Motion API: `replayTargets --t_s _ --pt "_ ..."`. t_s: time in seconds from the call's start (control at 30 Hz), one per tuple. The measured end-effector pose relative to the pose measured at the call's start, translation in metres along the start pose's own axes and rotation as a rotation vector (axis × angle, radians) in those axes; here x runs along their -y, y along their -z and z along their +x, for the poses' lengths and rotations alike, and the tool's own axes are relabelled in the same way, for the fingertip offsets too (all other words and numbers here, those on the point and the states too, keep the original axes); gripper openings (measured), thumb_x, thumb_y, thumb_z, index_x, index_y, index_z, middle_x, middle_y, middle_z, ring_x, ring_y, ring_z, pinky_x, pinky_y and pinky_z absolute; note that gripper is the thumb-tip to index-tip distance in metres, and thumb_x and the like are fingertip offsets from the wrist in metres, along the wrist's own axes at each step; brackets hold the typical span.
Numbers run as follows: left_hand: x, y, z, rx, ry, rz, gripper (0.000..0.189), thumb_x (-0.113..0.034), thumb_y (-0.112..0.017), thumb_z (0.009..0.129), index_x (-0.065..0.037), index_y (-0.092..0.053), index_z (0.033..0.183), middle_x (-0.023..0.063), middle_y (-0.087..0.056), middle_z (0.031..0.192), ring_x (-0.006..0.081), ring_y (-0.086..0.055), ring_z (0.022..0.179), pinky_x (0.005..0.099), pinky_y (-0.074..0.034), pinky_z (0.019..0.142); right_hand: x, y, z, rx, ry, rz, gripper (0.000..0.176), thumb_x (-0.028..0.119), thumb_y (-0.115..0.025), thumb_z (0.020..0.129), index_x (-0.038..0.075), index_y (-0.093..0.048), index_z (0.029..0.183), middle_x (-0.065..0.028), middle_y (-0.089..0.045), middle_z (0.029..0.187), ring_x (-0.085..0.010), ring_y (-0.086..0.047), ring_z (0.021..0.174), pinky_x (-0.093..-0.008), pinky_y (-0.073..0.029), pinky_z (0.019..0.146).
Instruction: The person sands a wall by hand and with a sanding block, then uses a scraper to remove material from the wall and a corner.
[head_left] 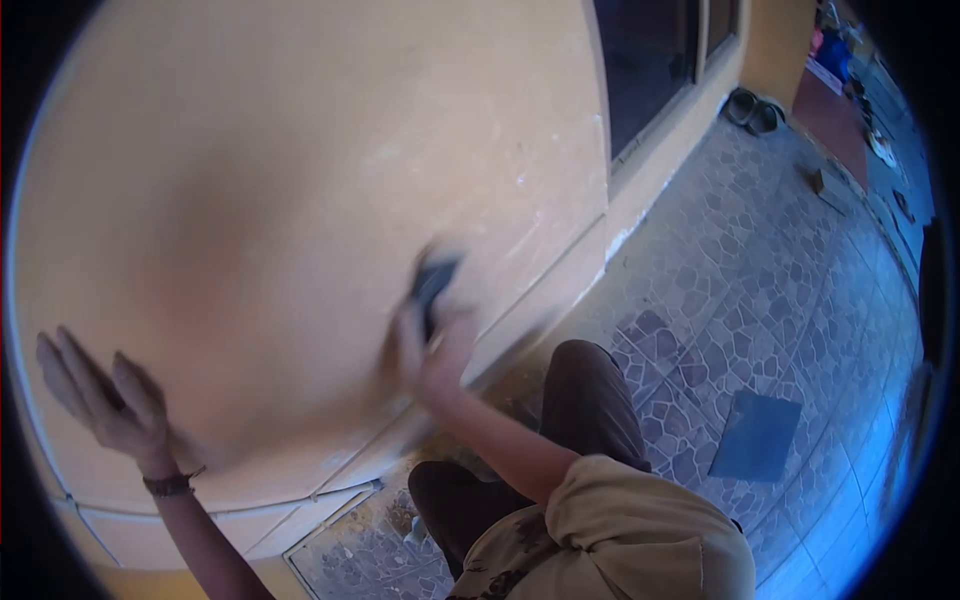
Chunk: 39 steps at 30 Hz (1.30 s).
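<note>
My right hand [437, 345] is closed around a dark, flat piece of sandpaper [436, 280], held against the peach-painted wall [330, 150]. Motion blurs both the hand and the sandpaper, so the finger grip is not sharp. At the far left, my left hand [110, 405] is open, its fingers stretched out over the wall surface, with nothing in it. A bracelet [170, 486] circles the left wrist. Pale scuffs mark the wall up and to the right of the sandpaper.
A grey rectangular sheet [757, 436] lies on the stone-patterned tile floor [720, 290] to my right. Dark footwear [753, 111] sits by the wall below a window [650, 70]. A small block [829, 188] rests farther along the floor. A ledge [540, 290] runs along the wall's base.
</note>
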<state>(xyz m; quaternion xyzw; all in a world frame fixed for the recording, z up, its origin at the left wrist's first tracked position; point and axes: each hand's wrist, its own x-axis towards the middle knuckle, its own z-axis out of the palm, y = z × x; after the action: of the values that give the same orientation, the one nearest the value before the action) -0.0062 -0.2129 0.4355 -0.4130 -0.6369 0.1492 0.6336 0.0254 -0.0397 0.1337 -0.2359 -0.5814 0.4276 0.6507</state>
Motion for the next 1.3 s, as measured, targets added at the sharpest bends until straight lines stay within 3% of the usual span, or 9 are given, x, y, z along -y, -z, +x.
replayTargets --t_s 0.03,0.17,0.33,0.57,0.7,0.8,1.03,1.17,1.3 --pt "-0.002 0.001 -0.003 0.023 0.019 0.011 0.051 -0.020 -0.052 0.093 0.006 -0.047 0.136 0.0264 -0.041 0.144 0.0410 -0.038 0.134 0.0511 -0.027 0.111 0.010 0.010 -0.036 0.215 0.010 0.009 0.038 0.028 -0.074 0.082 -0.004 -0.064 0.102 -0.0221 -0.060 0.103 -0.0380 -0.055 0.093 -0.0478 -0.042 0.082" --pt "0.003 -0.005 -0.012 0.008 0.222 0.089 0.061 -0.033 -0.049 0.093 0.001 -0.041 0.142 0.0270 -0.033 0.149 0.0419 -0.026 0.141 0.0567 -0.012 0.114 -0.015 0.054 -0.016 0.554 0.121 0.026 0.045 0.018 -0.082 0.074 0.001 -0.056 0.106 -0.0189 -0.059 0.095 -0.0342 -0.057 0.085 -0.0425 -0.045 0.077" --pt "-0.013 -0.008 -0.017 0.000 0.641 0.203 0.066 -0.040 -0.045 0.093 -0.004 -0.032 0.148 0.0252 -0.020 0.155 0.0424 -0.015 0.144 0.0593 -0.004 0.113 -0.064 0.100 0.006 0.435 -0.254 0.091 0.037 0.012 -0.070 0.085 -0.006 -0.054 0.113 -0.0144 -0.054 0.094 -0.0241 -0.055 0.085 -0.0347 -0.043 0.080" --pt "-0.018 -0.010 -0.020 -0.013 0.730 0.182 0.069 -0.045 -0.047 0.090 -0.007 -0.036 0.147 0.0244 -0.022 0.155 0.0422 -0.012 0.145 0.0612 0.001 0.112 -0.072 0.156 0.018 0.535 -0.679 -0.026 0.033 0.025 -0.064 0.093 0.001 -0.056 0.115 -0.0043 -0.051 0.086 -0.0082 -0.046 0.061 -0.0227 -0.038 0.037" --pt "-0.017 -0.011 -0.020 -0.048 0.748 0.146 0.065 -0.042 -0.050 0.090 -0.009 -0.040 0.146 0.0223 -0.023 0.155 0.0406 -0.013 0.145 0.0612 0.001 0.112 -0.074 0.160 0.033 0.557 -0.618 0.043 0.035 0.025 -0.062 0.094 0.000 -0.056 0.118 -0.0014 -0.049 0.079 -0.0073 -0.046 0.059 -0.0228 -0.038 0.039" --pt "-0.016 -0.012 -0.023 -0.055 0.734 0.137 0.062 -0.038 -0.051 0.090 -0.011 -0.042 0.145 0.0217 -0.024 0.155 0.0393 -0.015 0.145 0.0613 0.001 0.112 -0.105 0.149 0.048 0.453 -0.353 -0.006 0.035 0.025 -0.061 0.094 -0.001 -0.056 0.117 -0.0018 -0.050 0.080 -0.0073 -0.048 0.062 -0.0225 -0.039 0.044" --pt "-0.012 -0.019 -0.029 -0.136 0.712 0.106 0.058 -0.036 -0.050 0.092 -0.018 -0.041 0.146 0.0171 -0.026 0.155 0.0371 -0.017 0.145 0.0649 -0.003 0.111 -0.039 0.120 0.104 0.348 -0.399 0.181 0.037 0.027 -0.059 0.096 -0.001 -0.052 0.119 -0.0023 -0.050 0.081 -0.0068 -0.046 0.058 -0.0222 -0.036 0.043" --pt "-0.011 -0.019 -0.032 -0.220 0.628 0.035 0.058 -0.041 -0.047 0.093 -0.017 -0.040 0.146 0.0175 -0.027 0.155 0.0382 -0.019 0.143 0.0622 -0.002 0.112 -0.006 0.109 0.114 0.320 -0.385 0.232 0.039 0.027 -0.059 0.096 -0.001 -0.050 0.123 -0.0018 -0.049 0.081 -0.0054 -0.043 0.054 -0.0212 -0.032 0.038" --pt "-0.013 -0.013 -0.033 -0.124 0.645 0.147 0.059 -0.028 -0.053 0.089 -0.003 -0.042 0.142 0.0231 -0.028 0.152 0.0417 -0.020 0.143 0.0594 -0.002 0.114 0.019 0.100 0.112 0.335 -0.329 0.274 0.038 0.026 -0.059 0.096 0.002 -0.051 0.125 -0.0001 -0.050 0.082 -0.0035 -0.042 0.059 -0.0195 -0.031 0.039"
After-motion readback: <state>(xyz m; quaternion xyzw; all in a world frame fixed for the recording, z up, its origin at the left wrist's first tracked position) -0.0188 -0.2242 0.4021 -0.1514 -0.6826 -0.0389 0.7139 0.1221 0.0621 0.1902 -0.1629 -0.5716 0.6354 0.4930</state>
